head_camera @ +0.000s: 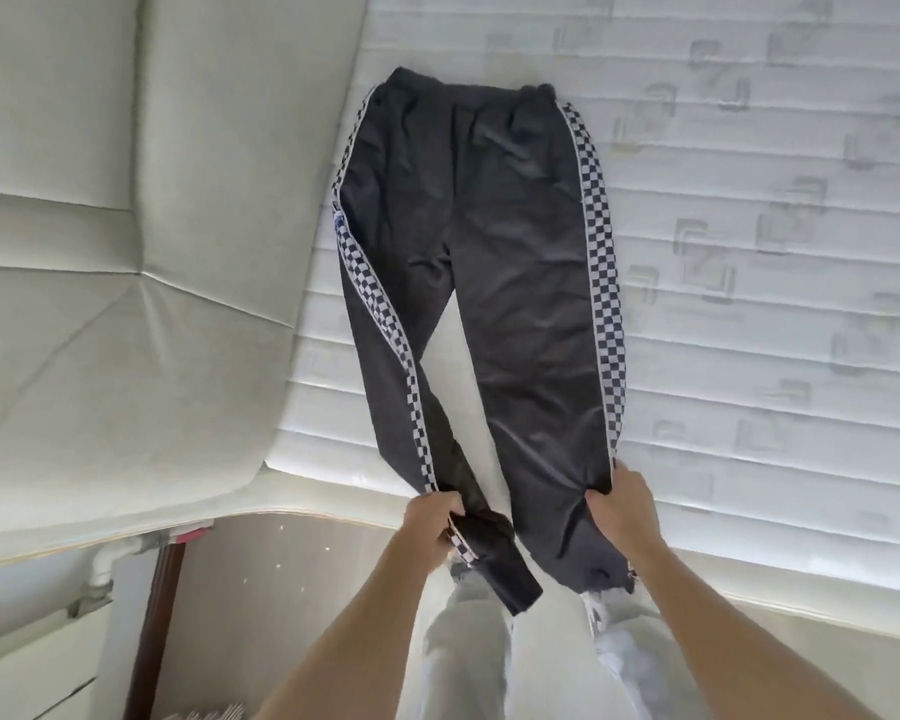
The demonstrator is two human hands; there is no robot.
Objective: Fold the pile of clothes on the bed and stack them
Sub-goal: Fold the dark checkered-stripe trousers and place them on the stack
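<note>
Stretching away from the person across the bare mattress (749, 304), the dark trousers (489, 241) are laid flat with the waistband at the far end and both ankles at the near edge of the bed, so their long axis runs straight out from the two hands. The left leg's lower part is pinched in the grip of the left hand (432, 519), fingers curled over the checkered stripe (380, 324), and the cuff below it is twisted and hangs off the bed edge. The right leg is held near its ankle by the right hand (624, 504), fingers closed on the fabric beside the other checkered stripe (601, 241). Both hands are equally near their own leg, and the legs are spread slightly apart, a wedge of mattress showing between them. The coming fold is judged to turn on this: either one leg is carried sideways onto the other, or both ankles are carried up along the axis to the waistband. The right cuff is partly hidden behind the right wrist, and no pile or stack of other clothes is seen. A padded headboard (100, 252) lies to the left.
</note>
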